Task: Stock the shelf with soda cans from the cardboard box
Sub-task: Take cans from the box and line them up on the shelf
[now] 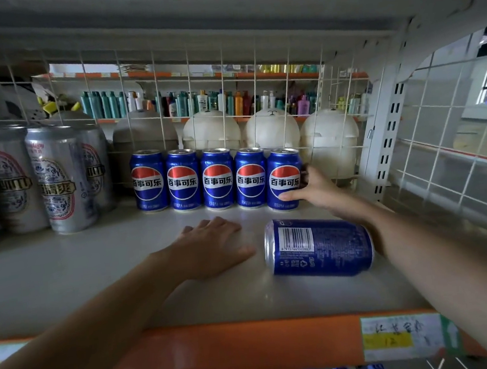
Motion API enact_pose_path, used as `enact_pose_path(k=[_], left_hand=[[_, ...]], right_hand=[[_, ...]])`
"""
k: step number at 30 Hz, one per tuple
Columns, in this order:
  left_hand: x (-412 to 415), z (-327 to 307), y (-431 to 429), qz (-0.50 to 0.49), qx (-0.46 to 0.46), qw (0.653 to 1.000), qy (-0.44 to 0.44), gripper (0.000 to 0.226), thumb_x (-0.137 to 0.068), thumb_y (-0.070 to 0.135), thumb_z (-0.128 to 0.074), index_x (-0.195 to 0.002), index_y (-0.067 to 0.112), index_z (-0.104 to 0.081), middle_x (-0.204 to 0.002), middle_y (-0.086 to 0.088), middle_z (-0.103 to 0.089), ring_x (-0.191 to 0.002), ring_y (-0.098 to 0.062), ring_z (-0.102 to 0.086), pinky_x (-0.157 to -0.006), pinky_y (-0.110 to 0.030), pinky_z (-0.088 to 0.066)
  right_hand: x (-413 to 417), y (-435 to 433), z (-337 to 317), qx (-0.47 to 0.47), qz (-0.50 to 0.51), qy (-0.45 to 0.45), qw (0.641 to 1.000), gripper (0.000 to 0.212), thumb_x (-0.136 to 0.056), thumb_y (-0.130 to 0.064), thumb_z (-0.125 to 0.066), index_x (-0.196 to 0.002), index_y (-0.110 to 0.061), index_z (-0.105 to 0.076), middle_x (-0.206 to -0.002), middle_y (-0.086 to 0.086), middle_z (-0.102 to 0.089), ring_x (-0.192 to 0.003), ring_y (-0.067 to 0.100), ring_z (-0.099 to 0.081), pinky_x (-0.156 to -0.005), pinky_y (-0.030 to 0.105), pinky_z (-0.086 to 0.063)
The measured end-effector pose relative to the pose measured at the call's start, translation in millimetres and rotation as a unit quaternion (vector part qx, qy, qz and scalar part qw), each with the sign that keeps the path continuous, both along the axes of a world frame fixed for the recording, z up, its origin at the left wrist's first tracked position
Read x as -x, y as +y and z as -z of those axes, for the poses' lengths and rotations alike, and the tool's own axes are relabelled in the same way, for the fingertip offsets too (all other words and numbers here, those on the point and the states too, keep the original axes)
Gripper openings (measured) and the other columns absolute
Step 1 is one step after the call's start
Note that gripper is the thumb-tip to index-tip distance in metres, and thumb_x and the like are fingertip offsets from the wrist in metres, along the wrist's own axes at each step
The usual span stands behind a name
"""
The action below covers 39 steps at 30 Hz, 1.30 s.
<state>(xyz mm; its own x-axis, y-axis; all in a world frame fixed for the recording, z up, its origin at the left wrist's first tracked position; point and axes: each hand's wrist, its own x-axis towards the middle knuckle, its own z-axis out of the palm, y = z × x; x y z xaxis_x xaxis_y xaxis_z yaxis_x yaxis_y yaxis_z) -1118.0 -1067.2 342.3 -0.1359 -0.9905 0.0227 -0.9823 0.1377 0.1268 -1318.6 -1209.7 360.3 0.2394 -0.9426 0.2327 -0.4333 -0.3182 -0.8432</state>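
Note:
Several blue soda cans (217,178) stand upright in a row at the back of the grey shelf (67,276), logos facing me. My right hand (313,190) grips the rightmost upright can (284,177), thumb across its front and fingers behind it. One more blue can (320,246) lies on its side on the shelf, barcode up, just left of my right forearm. My left hand (212,246) rests flat on the shelf, fingers straight, just left of the lying can and apart from it. The cardboard box is out of view.
Tall silver beer cans (56,178) stand at the left of the shelf. A white wire grid (189,80) backs the shelf, with round white containers (273,131) behind it. A perforated upright post (386,142) and wire side panel close the right. An orange front rail (250,345) carries a price label (403,336).

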Motion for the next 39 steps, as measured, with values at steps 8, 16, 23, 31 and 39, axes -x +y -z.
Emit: enact_pose_path(k=[8,16,23,31,39], left_hand=[[-2.1,1.3,-0.9,0.001,0.0,1.0,0.002,0.066,-0.088,0.063,-0.036,-0.144,0.029,-0.025,-0.153,0.007,-0.023,-0.139,-0.017,-0.024,-0.113,-0.041,-0.02],[-2.6,0.4,-0.8,0.005,-0.003,1.0,0.006,0.066,-0.088,0.063,-0.036,-0.144,0.029,-0.024,-0.152,0.008,-0.022,-0.139,-0.016,-0.023,-0.113,-0.039,-0.019],[-4.6,4.0,-4.3,0.005,-0.003,1.0,0.002,0.065,-0.088,0.063,-0.035,-0.144,0.034,-0.022,-0.153,0.01,-0.02,-0.14,-0.016,-0.021,-0.112,-0.04,-0.017],[-5.3,4.8,-5.5,0.009,0.002,1.0,0.005,0.061,-0.088,0.064,-0.035,-0.143,0.038,-0.024,-0.152,0.01,-0.023,-0.139,-0.016,-0.022,-0.113,-0.041,-0.019],[-5.9,5.2,-6.2,0.01,0.008,1.0,0.004,0.058,-0.089,0.062,-0.036,-0.142,0.038,-0.026,-0.151,0.009,-0.025,-0.138,-0.018,-0.025,-0.113,-0.044,-0.021]], right_hand=[[-0.2,-4.5,6.5,0.033,0.018,0.005,0.999,0.071,-0.074,-0.014,-0.076,-0.133,-0.013,-0.037,-0.135,0.007,-0.051,-0.12,0.022,-0.051,-0.087,0.029,-0.041],[0.0,-9.9,8.9,0.034,-0.003,-0.029,0.999,0.082,-0.076,-0.007,-0.074,-0.141,-0.017,-0.026,-0.139,0.009,-0.047,-0.125,0.026,-0.048,-0.09,0.033,-0.04],[1.6,-11.8,12.9,0.052,-0.006,-0.023,0.998,0.083,-0.076,-0.011,-0.075,-0.144,-0.017,-0.026,-0.136,0.006,-0.05,-0.121,0.023,-0.051,-0.089,0.03,-0.042],[2.1,-12.0,14.8,0.071,-0.01,0.005,0.997,0.093,-0.069,-0.011,-0.081,-0.143,-0.016,-0.025,-0.135,0.004,-0.051,-0.122,0.021,-0.051,-0.095,0.032,-0.041],[3.0,-8.4,11.8,0.095,0.009,0.079,0.992,0.094,-0.069,-0.022,-0.081,-0.144,-0.018,-0.025,-0.139,0.003,-0.05,-0.125,0.023,-0.05,-0.102,0.04,-0.04]])
